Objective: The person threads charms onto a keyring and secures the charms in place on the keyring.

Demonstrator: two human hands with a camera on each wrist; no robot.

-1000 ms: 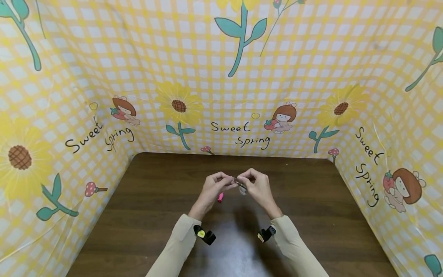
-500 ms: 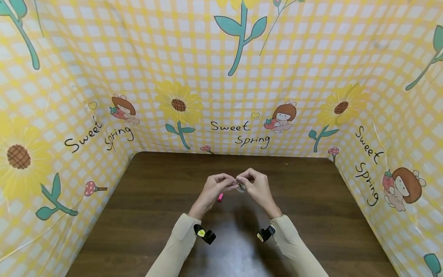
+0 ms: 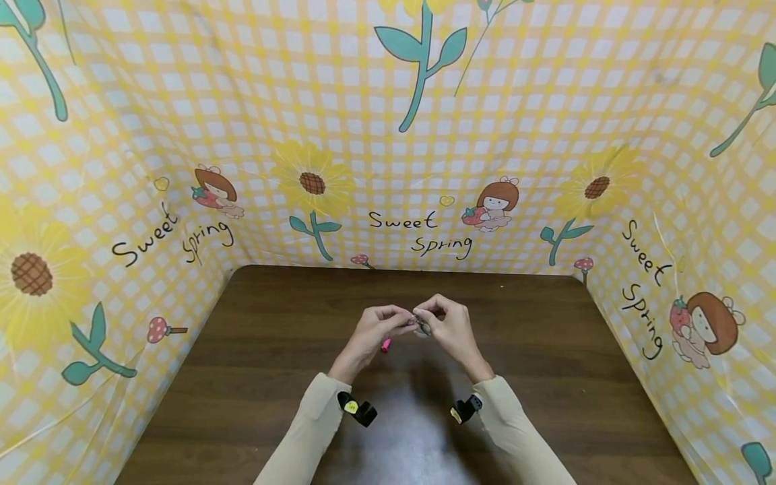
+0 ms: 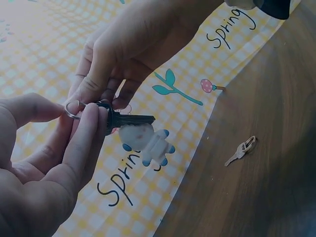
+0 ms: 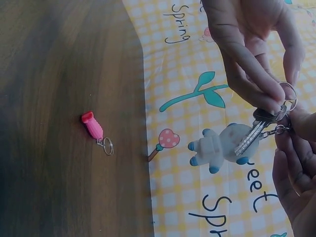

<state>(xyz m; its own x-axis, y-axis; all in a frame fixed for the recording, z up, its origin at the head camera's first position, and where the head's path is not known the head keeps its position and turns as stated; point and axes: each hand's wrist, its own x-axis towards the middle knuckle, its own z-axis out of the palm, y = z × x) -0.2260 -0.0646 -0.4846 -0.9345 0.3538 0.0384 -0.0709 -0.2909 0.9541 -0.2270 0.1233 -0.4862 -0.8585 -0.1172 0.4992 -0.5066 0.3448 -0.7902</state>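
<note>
Above the table both hands meet. My left hand (image 3: 374,331) pinches a key (image 5: 251,137) by its dark head, its thumb at a split ring (image 5: 289,96). My right hand (image 3: 453,329) pinches at the same ring, close to a short chain (image 5: 274,131). From that chain hangs a white animal figurine (image 4: 146,142) with blue-tipped limbs, beside the key's blade. Fingers partly hide the ring, so whether the key is threaded on it I cannot tell.
On the brown wooden table (image 3: 291,377) lies a pink keychain (image 5: 93,127) with its own ring. A second key with a ring (image 4: 241,151) lies there too, in the left wrist view. Checked yellow cloth (image 3: 339,121) walls the back and sides.
Both hands stay nearly in place, with small finger shifts at the ring. The key and figurine between them have turned slightly.
</note>
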